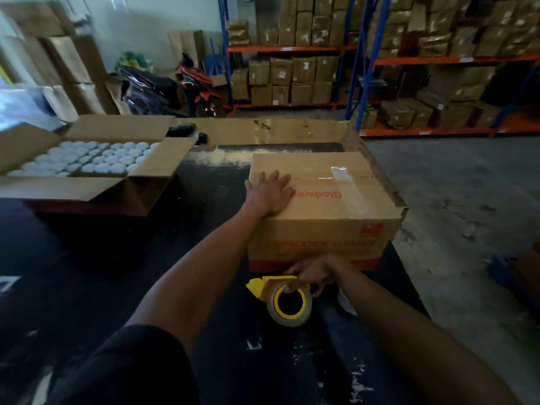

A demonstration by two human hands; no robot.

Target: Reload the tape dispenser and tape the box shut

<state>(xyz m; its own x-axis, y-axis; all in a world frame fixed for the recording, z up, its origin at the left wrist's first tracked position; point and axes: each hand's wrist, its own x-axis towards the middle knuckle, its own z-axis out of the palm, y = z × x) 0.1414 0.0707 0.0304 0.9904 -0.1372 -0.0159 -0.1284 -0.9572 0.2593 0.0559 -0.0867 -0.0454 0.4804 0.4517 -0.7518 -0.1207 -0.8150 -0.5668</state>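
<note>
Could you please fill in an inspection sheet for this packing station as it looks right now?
Surface: dark table, scuffed, with pale residue marks.
Job's things: closed box, clear tape across the top seam; yellow tape dispenser loaded with a tape roll, at the box's near face.
Clutter: open carton of white round items at left; flattened cardboard behind the box.
Grips: left hand flat on the box top, holding nothing; right hand closed on the dispenser.
Cables: nothing seen.
Surroundings: racks of stacked cartons, motorbike, concrete floor.
</note>
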